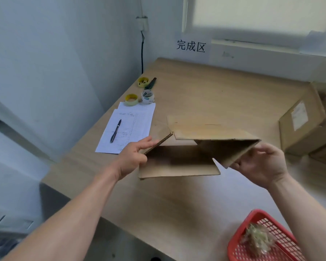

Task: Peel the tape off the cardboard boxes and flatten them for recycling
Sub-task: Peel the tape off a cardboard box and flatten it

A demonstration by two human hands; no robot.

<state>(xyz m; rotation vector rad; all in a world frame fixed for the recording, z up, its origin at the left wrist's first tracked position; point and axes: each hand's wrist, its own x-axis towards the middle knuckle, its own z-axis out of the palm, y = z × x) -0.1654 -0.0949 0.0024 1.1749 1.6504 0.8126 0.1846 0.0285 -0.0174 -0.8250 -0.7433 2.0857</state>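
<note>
1. Box sits half squashed on the table, flaps open.
2. Left hand and right hand each pinch a side.
3. Next, I think: push it flat.

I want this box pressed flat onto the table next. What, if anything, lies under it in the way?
Nothing visible. The cardboard box is held by the left hand and right hand over bare table; the paper sheets lie beside it, to its left.

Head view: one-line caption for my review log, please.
Both hands, left and right, hold an opened box above the table, half collapsed; peeled tape fills a red basket.
</note>
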